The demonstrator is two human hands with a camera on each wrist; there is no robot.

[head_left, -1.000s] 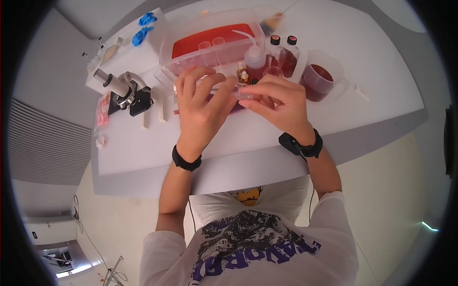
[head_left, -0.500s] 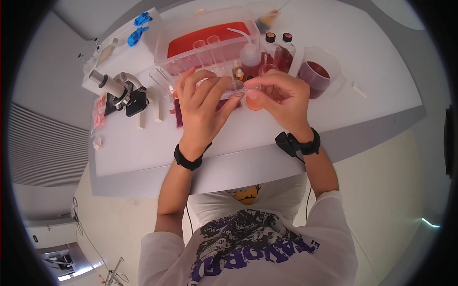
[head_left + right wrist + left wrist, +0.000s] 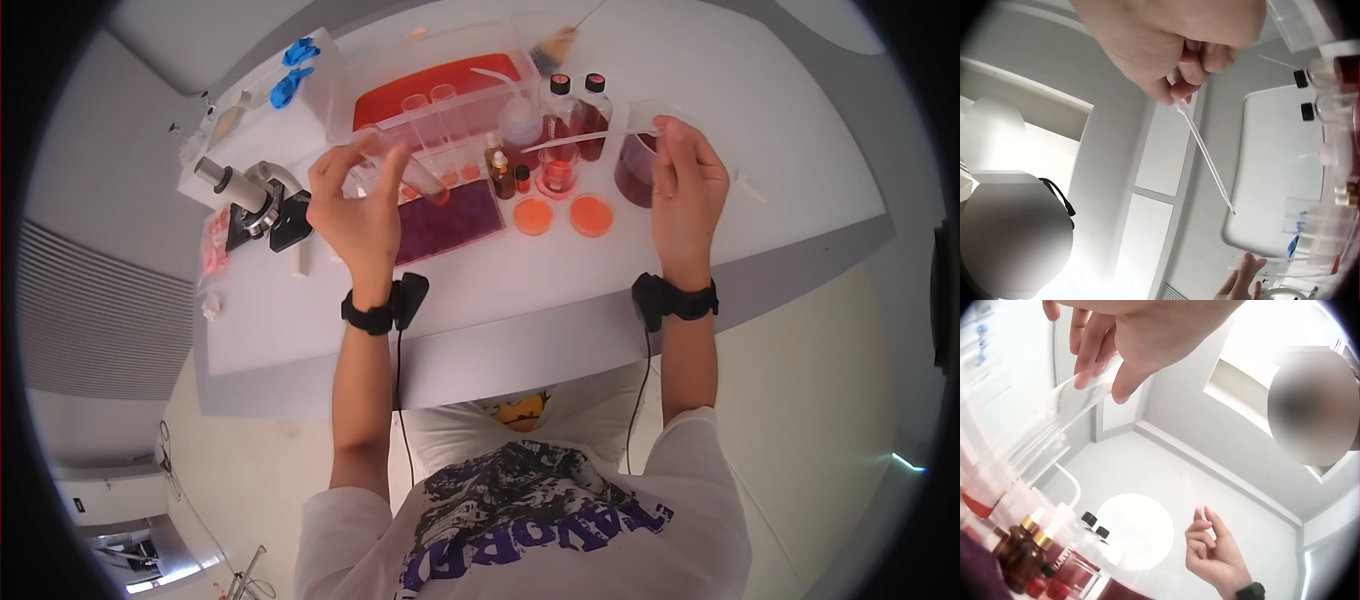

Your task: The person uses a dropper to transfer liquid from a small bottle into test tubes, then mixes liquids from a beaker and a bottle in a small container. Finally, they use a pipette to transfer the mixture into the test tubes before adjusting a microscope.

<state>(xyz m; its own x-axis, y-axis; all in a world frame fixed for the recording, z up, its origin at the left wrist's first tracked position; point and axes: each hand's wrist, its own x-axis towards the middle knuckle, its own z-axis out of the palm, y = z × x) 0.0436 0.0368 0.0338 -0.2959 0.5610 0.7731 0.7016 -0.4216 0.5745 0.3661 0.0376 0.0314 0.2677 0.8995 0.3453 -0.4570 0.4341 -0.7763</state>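
Observation:
My left hand (image 3: 360, 205) grips a clear test tube (image 3: 425, 180) near its upper end, the tube slanting down to the right over a dark purple rectangular tray (image 3: 460, 225). A little red liquid shows at the tube's lower end. Raised on the right, my right hand (image 3: 690, 195) pinches the bulb end of a plastic dropper (image 3: 1207, 156) between thumb and fingers. Its thin stem points left, above a small glass beaker of red liquid (image 3: 556, 180). In the left wrist view the test tube (image 3: 1072, 403) runs down and left from the fingertips.
Two orange petri dishes (image 3: 533, 216) lie in front of brown dropper bottles (image 3: 503, 178). Behind stand black-capped bottles of red liquid (image 3: 594, 120), a wash bottle (image 3: 518, 122) and upright test tubes (image 3: 416, 122). A large beaker (image 3: 632, 175) stands right, a microscope (image 3: 260, 200) left.
The hands, close together over the table's middle before, have parted: the left moved left with the test tube, the right moved right with the dropper. The petri dishes and beaker are now uncovered.

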